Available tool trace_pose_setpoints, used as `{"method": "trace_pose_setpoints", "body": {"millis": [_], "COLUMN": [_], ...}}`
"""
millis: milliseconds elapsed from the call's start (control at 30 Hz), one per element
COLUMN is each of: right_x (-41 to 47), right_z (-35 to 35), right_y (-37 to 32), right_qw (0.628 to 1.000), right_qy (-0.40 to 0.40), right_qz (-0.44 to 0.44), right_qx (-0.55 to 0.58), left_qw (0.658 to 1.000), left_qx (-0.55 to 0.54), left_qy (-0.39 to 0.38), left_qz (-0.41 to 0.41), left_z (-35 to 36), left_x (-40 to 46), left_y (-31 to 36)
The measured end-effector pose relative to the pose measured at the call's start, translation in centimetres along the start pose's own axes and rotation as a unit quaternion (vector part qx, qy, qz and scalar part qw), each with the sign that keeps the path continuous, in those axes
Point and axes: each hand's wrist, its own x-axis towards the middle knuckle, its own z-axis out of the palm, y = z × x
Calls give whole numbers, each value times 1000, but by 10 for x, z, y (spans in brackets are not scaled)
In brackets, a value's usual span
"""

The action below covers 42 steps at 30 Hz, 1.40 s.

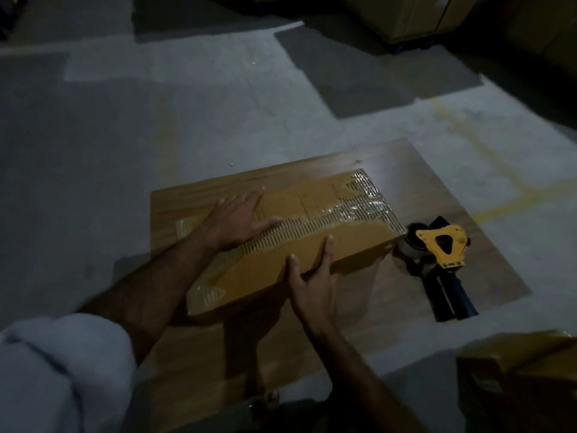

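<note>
Right hand [312, 285] presses straight-fingered against the near side of the box [352, 242] mid-board [437, 189], left hand [237, 220] flat on its taped top, tape gun [443, 248] lying at the box's 3 o'clock: sealing looks finished, only removal left.

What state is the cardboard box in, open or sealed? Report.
Sealed: the cardboard box has its flaps closed, with clear tape along the top seam.

Flat brown cardboard box [259, 270], taped shut
Lies on a wood-grain board [193, 364] on the floor, clear tape along its top seam.
</note>
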Motion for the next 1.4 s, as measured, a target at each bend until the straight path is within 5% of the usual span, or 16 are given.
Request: {"method": "trace_pose_setpoints", "body": {"millis": [133,333,633,900,1100,1400], "right_x": [2,1,-10,-29,-58,-103], "right_z": [8,-17,-119,-295,-449,-668], "right_y": [4,7,-15,15,80,202], "right_qw": [999,993,970,932,906,862], "right_qy": [5,77,216,340,411,498], "right_qz": [22,-1,-93,-90,-66,35], "right_qx": [31,-90,-63,-87,-79,-92], "left_qw": [1000,994,974,955,930,893], "left_qx": [-10,-20,20,12,14,-16], "left_qy": [-18,-28,145,141,175,123], "left_qz": [14,105,171,262,324,433], "left_z": [-5,-5,-53,-46,-16,58], "left_x": [-4,-35,-57,-61,-77,-114], "left_y": [-2,16,131,313,493,755]}}
